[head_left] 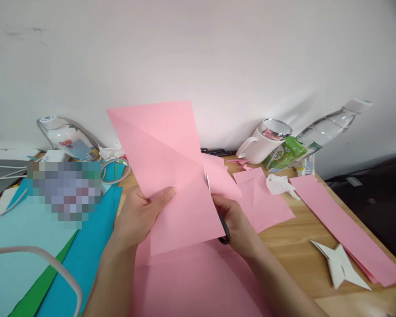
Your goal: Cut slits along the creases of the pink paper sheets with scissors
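Observation:
My left hand (139,215) pinches the lower left edge of a folded pink sheet of paper (166,167), holding it upright above the table. My right hand (232,220) grips black-handled scissors (223,233), mostly hidden behind the sheet. A sliver of their blade (207,182) shows at the sheet's right edge, where a cut strip of pink paper (221,176) bends away. More pink paper (191,281) lies flat under both hands.
Blue and green sheets (53,264) lie on the left with white cables. A white mug (264,141), a green carton (284,154) and a plastic bottle (326,127) stand at the back right. Pink strips (343,224) and a white folded star (341,266) lie on the wooden table (293,259).

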`<state>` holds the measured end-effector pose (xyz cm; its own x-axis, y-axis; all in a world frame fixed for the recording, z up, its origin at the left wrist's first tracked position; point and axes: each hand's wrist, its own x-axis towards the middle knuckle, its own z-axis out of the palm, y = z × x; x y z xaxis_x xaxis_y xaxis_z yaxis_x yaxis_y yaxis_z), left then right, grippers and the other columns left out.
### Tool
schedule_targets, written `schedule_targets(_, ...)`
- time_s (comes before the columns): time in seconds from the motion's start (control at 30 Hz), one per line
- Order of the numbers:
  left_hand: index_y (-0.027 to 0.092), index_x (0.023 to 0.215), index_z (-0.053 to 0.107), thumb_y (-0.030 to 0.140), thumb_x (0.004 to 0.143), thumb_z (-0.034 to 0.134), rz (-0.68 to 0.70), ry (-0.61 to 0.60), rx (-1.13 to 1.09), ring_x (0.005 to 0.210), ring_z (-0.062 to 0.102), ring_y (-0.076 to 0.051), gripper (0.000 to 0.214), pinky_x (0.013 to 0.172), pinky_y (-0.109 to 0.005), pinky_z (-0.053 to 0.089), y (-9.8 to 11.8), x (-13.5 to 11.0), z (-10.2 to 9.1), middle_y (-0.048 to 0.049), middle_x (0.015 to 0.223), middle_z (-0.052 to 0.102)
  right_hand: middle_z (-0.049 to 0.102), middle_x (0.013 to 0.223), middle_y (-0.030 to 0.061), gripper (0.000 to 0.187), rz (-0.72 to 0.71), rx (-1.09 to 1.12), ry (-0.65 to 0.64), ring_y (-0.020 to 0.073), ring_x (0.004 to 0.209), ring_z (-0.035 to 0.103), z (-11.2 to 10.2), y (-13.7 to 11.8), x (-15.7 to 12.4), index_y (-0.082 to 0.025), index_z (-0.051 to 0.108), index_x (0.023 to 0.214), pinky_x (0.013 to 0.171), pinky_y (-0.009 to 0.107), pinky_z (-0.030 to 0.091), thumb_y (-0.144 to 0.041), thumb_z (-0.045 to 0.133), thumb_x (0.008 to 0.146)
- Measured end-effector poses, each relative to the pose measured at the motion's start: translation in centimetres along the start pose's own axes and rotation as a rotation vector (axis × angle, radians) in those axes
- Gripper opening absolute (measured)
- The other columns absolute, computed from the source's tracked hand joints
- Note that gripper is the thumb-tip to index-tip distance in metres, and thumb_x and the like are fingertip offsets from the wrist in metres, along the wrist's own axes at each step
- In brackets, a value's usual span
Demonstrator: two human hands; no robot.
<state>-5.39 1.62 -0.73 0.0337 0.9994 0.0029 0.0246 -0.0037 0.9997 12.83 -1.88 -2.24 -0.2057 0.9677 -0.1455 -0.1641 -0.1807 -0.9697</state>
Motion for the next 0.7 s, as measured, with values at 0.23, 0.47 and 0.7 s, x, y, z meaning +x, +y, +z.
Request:
schedule_targets(0.23,0.020,0.094,0.068,0.034,0.067,0.072,-0.101,-0.053,-0.052,0.078,0.068,-0.026,0.030,0.061,-0.033,0.058,-0.09,-0.22,0.03,-0.0045,0.092,0.073,0.066,0.069,0.0005,0.021,-0.078,-0.031,0.011,0.0130,0.060,0.060,-0.09,-0.05,0.03,-0.016,0.063,0.080,0.058,0.023,0.048,-0.023,0.073,0.063)
schedule_targets(0.47,0.019,0.094,0.068,0.035,0.064,0.074,-0.086,-0.019,-0.045,0.076,0.068,-0.026,0.035,0.059,-0.034,0.057,-0.02,-0.22,0.28,-0.0056,0.093,0.073,0.069,0.075,0.0016,0.026,-0.087,-0.045,0.020,0.0164,0.068,0.063,-0.12,-0.12,0.01,-0.016,0.063,0.081,0.062,0.026,0.049,-0.020,0.077,0.060)
schedule_targets(0.7,0.018,0.088,0.069,0.035,0.062,0.075,-0.078,0.006,-0.054,0.074,0.069,-0.025,0.031,0.058,-0.033,0.057,0.53,-0.30,0.56,-0.0051,0.087,0.074,0.069,0.074,0.0016,0.023,-0.080,-0.034,0.012,0.0165,0.068,0.064,0.03,-0.27,0.01,-0.016,0.063,0.080,0.062,0.025,0.049,-0.021,0.075,0.061)
